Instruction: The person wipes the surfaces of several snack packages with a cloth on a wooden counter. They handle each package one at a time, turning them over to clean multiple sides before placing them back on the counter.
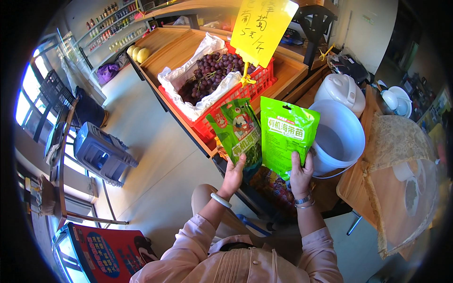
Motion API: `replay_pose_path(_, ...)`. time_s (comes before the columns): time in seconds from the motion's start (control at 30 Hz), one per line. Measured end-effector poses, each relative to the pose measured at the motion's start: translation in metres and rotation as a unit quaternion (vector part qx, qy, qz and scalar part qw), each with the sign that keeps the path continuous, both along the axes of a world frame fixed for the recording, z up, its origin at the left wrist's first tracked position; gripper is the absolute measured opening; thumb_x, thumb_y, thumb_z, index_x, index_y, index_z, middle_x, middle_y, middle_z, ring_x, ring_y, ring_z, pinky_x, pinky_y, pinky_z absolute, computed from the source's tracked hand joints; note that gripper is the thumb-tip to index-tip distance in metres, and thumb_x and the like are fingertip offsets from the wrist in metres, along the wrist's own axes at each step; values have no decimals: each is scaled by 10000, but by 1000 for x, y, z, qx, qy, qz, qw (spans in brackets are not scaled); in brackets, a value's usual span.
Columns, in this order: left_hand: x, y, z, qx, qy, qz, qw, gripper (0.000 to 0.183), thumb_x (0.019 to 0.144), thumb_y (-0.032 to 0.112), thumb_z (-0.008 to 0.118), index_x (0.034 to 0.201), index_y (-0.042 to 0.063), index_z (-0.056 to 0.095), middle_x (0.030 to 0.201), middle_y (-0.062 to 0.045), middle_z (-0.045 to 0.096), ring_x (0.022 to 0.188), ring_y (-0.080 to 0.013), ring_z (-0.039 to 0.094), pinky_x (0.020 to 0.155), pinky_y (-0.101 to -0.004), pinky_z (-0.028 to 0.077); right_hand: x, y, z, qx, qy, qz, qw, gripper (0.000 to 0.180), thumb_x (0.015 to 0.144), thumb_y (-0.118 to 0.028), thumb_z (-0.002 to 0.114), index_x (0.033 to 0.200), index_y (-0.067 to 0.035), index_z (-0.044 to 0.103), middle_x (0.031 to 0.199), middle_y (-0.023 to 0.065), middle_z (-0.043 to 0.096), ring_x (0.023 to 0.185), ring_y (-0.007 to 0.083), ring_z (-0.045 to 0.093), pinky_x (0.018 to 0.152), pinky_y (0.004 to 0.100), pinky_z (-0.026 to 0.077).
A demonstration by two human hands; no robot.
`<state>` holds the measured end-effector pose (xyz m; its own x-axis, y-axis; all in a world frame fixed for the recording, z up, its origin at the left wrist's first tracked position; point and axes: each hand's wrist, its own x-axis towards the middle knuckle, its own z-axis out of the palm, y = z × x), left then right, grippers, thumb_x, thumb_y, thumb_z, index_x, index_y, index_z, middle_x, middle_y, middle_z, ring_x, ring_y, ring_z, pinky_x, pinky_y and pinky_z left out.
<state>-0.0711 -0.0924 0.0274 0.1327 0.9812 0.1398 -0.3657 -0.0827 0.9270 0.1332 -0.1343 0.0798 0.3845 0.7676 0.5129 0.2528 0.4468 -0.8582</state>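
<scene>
Two green plastic packets stand side by side before me, one in each hand. My left hand [234, 174] grips the lower edge of a dark green packet [243, 129] that shows a cartoon figure and printed writing. My right hand [302, 173] pinches the bottom of a bright green packet [288, 136], its printed text side facing me. Just beyond them, a red plastic crate [260, 83] lined with white paper holds dark grapes [216, 74]. A yellow handwritten sign [263, 32] rises at the crate's near corner.
A white bucket [338, 136] and a rice cooker [340, 92] stand to the right, beside a wooden table [354, 187] with a lace food cover [400, 141]. Yellow melons [142, 55] lie on the wooden display shelf [164, 42]. A grey plastic stool [101, 152] is at left.
</scene>
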Motion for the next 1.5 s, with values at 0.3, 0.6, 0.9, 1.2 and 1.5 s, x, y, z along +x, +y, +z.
replay_pose_path(0.3, -6, 9, -2, -53, -127, -200, 970, 631, 1031, 421, 475, 1509, 49, 302, 1485, -102, 435, 1346, -252, 454, 1135, -400, 360, -54, -3, -9, -12, -323, 39, 946, 708, 782, -303, 820, 1380, -57, 531, 1314, 197, 478, 1193, 390, 498, 990, 455, 453)
replay_pose_path(0.6, 6, 10, 5, -41, -57, -80, 994, 433, 1078, 349, 430, 1381, 42, 472, 1294, -64, 592, 1146, -168, 579, 1005, -333, 463, -53, -5, -11, 16, -320, 102, 942, 603, 894, -235, 699, 1429, -54, 487, 1369, 223, 464, 1179, 416, 505, 999, 453, 447)
replay_pose_path(0.9, 0, 7, 3, -143, -151, -102, 973, 550, 1067, 482, 377, 1360, 37, 517, 1232, -56, 636, 1103, -151, 595, 986, -321, 468, -53, -7, 12, 47, -526, 17, 849, 443, 940, -193, 559, 1380, -149, 582, 1344, 48, 577, 1400, 297, 388, 1158, 554, 195)
replay_pose_path(1.2, -5, 9, 6, -176, -168, -104, 964, 603, 1049, 505, 387, 1417, 33, 466, 1340, -136, 601, 1170, -259, 627, 1036, -393, 481, -8, 17, -14, -32, -245, 1, 969, 521, 1004, -262, 546, 1413, 46, 449, 1347, 263, 534, 1242, 434, 506, 1058, 481, 398)
replay_pose_path(1.5, 0, 8, 11, -170, -175, -52, 968, 614, 1040, 526, 405, 1395, 33, 491, 1313, -142, 619, 1149, -270, 638, 1020, -405, 494, 12, 22, -32, -215, -137, 83, 963, 400, 1001, -407, 565, 1048, -10, 575, 843, 254, 664, 814, 446, 655, 658, 466, 501)
